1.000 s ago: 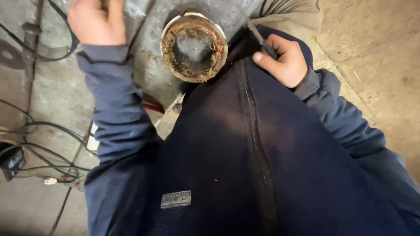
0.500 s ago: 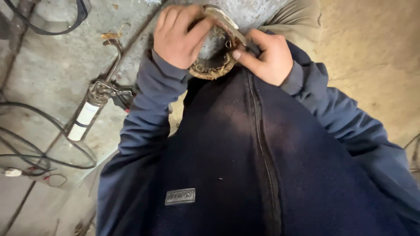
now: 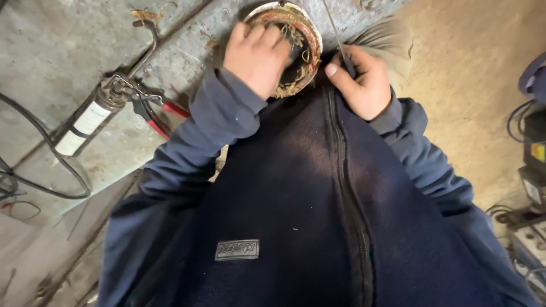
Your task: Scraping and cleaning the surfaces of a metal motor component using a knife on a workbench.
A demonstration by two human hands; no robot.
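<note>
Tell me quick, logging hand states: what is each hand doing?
Left hand: closed on the round wound part.
Right hand: closed on a thin metal tool.

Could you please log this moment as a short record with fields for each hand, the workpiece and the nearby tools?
left hand: fingers inside the round wound part, gripping its rim
right hand: pinching a thin metal rod beside the part
round wound part: ring with rusty, frayed copper-coloured windings
nearby: grease gun and red-handled pliers on the concrete floor
</note>
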